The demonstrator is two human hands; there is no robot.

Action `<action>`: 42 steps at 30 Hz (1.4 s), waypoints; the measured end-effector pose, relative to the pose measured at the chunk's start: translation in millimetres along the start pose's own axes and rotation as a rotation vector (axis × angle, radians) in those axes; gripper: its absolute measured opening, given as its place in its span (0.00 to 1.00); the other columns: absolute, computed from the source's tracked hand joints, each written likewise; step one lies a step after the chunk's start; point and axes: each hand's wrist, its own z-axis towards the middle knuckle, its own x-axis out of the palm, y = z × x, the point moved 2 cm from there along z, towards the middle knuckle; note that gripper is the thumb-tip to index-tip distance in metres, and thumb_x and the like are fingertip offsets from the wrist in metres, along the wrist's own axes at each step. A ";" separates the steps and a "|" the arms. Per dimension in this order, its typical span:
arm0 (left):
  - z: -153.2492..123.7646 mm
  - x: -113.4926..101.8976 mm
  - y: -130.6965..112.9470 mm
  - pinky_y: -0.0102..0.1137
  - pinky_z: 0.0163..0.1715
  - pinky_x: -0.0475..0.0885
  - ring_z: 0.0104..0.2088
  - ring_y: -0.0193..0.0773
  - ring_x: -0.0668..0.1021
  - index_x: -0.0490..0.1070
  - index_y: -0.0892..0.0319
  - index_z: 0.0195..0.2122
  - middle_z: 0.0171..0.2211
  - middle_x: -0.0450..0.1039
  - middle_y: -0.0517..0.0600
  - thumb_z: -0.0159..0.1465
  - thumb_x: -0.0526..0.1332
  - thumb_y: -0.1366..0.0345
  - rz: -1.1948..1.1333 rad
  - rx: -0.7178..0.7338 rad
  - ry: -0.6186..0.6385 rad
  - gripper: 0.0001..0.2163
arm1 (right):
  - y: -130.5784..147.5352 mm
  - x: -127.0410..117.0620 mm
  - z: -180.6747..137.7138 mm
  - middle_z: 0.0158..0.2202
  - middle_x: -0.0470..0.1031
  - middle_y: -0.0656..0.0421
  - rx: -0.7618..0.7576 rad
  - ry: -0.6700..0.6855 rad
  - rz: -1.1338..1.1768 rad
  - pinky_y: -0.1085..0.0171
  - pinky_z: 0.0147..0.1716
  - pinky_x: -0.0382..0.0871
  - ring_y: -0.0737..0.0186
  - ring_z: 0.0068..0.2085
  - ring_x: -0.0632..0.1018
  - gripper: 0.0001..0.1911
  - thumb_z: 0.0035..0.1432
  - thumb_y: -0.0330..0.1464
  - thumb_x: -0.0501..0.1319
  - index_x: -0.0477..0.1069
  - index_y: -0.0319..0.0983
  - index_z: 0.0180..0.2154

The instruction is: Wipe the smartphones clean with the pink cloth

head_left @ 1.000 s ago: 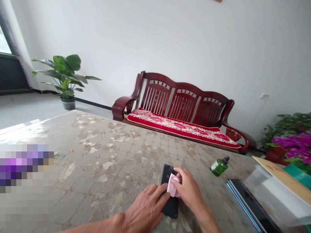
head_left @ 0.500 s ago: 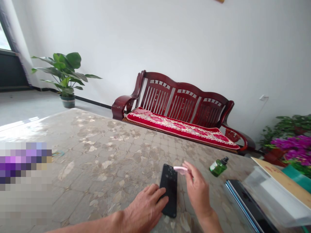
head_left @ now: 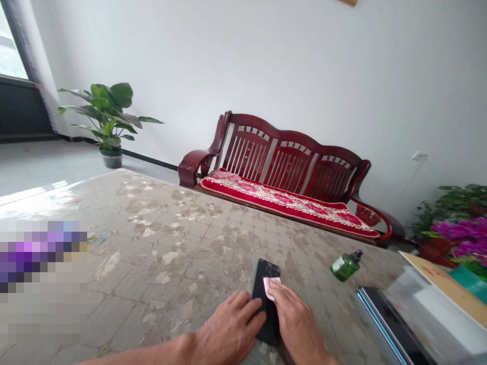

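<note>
A black phone (head_left: 262,280) lies flat on the patterned table (head_left: 171,248), near its front edge. My left hand (head_left: 224,332) rests on the phone's left side with its fingers laid flat, holding it still. My right hand (head_left: 294,322) presses a small pink cloth (head_left: 271,285) down onto the phone's screen, fingers together on the cloth. The lower end of the phone is hidden under both hands.
A small green bottle (head_left: 344,264) lies on the table to the right. A dark tablet or laptop (head_left: 391,324) and clear and cardboard packaging (head_left: 441,299) sit at the right edge. A blurred patch covers the left. Beyond the table stand a red wooden bench (head_left: 285,187) and potted plants (head_left: 106,119).
My right hand lifted the pink cloth off the phone, then came back down; it now presses the cloth flat on the screen. My left hand has stayed on the phone.
</note>
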 end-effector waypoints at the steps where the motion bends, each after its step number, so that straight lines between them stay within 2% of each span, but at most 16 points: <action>1: -0.1 1.8 0.5 0.38 0.46 0.68 0.46 0.45 0.70 0.66 0.58 0.53 0.51 0.70 0.53 0.70 0.53 0.65 0.005 0.008 -0.012 0.11 | -1.9 2.8 -1.9 0.53 0.75 0.56 -0.006 0.004 -0.013 0.59 0.53 0.73 0.58 0.55 0.75 0.27 0.61 0.19 0.49 0.68 0.42 0.58; 4: 0.0 9.3 2.3 0.37 0.44 0.68 0.44 0.44 0.71 0.67 0.58 0.49 0.48 0.71 0.52 0.70 0.55 0.64 0.006 0.023 -0.059 0.09 | -7.4 12.0 -6.6 0.57 0.72 0.57 -0.010 0.009 -0.029 0.58 0.55 0.72 0.58 0.58 0.72 0.28 0.61 0.19 0.48 0.66 0.42 0.60; 9: -0.6 19.9 6.2 0.37 0.43 0.68 0.43 0.44 0.71 0.68 0.56 0.44 0.45 0.71 0.50 0.69 0.57 0.63 -0.012 -0.023 -0.103 0.05 | -8.3 22.5 -2.1 0.58 0.71 0.57 0.003 -0.009 0.028 0.56 0.57 0.70 0.57 0.60 0.70 0.28 0.61 0.20 0.49 0.65 0.43 0.60; 11: -2.1 19.8 7.6 0.38 0.47 0.67 0.47 0.45 0.70 0.68 0.56 0.46 0.47 0.71 0.50 0.69 0.57 0.63 -0.021 -0.044 -0.108 0.07 | -6.3 25.6 4.9 0.58 0.71 0.57 0.002 -0.008 0.058 0.56 0.57 0.70 0.57 0.59 0.70 0.29 0.61 0.19 0.49 0.66 0.43 0.60; 14: -4.8 16.1 9.8 0.44 0.57 0.60 0.57 0.49 0.65 0.67 0.56 0.51 0.51 0.70 0.51 0.69 0.56 0.64 0.006 -0.063 -0.126 0.10 | -4.0 29.5 17.0 0.57 0.72 0.57 -0.007 0.011 0.096 0.56 0.57 0.69 0.58 0.59 0.71 0.30 0.59 0.17 0.49 0.67 0.42 0.59; 17: -6.0 13.6 12.6 0.44 0.61 0.55 0.59 0.50 0.64 0.65 0.58 0.55 0.54 0.68 0.53 0.68 0.56 0.65 0.029 -0.050 -0.095 0.14 | -4.5 31.8 24.9 0.57 0.72 0.57 -0.020 0.042 0.115 0.56 0.58 0.68 0.58 0.60 0.70 0.31 0.58 0.16 0.49 0.66 0.42 0.59; 20: -5.7 16.4 16.5 0.45 0.63 0.54 0.60 0.50 0.63 0.64 0.58 0.56 0.56 0.68 0.54 0.66 0.57 0.66 0.002 -0.064 -0.049 0.17 | -6.7 32.3 26.0 0.59 0.70 0.57 -0.024 0.068 0.124 0.55 0.59 0.67 0.58 0.61 0.69 0.32 0.58 0.16 0.49 0.64 0.43 0.61; 24: -5.1 24.7 20.4 0.50 0.63 0.53 0.63 0.56 0.60 0.62 0.57 0.58 0.59 0.65 0.55 0.62 0.61 0.63 -0.059 -0.108 -0.004 0.23 | -8.8 32.9 22.4 0.62 0.66 0.58 -0.029 0.088 0.137 0.54 0.60 0.65 0.58 0.62 0.66 0.33 0.59 0.17 0.49 0.59 0.45 0.63; 27: -5.3 28.2 21.3 0.54 0.63 0.53 0.64 0.58 0.59 0.61 0.57 0.59 0.60 0.64 0.56 0.62 0.61 0.60 -0.084 -0.111 0.019 0.24 | -9.1 33.6 21.2 0.62 0.65 0.58 -0.012 0.098 0.147 0.54 0.60 0.65 0.58 0.63 0.66 0.33 0.60 0.17 0.49 0.58 0.46 0.63; 36: -5.4 29.9 22.2 0.54 0.62 0.54 0.64 0.59 0.59 0.60 0.56 0.60 0.60 0.63 0.58 0.61 0.62 0.59 -0.066 -0.097 0.053 0.26 | -9.6 29.1 28.0 0.61 0.67 0.59 0.011 0.131 0.155 0.55 0.61 0.64 0.59 0.62 0.66 0.32 0.60 0.18 0.49 0.62 0.46 0.62; 42: -4.3 31.8 25.9 0.51 0.62 0.55 0.64 0.56 0.59 0.60 0.54 0.60 0.59 0.63 0.57 0.59 0.62 0.64 -0.034 -0.103 0.014 0.27 | -18.1 35.8 49.4 0.59 0.70 0.56 0.041 0.093 0.134 0.53 0.60 0.65 0.58 0.61 0.68 0.29 0.60 0.19 0.48 0.66 0.42 0.59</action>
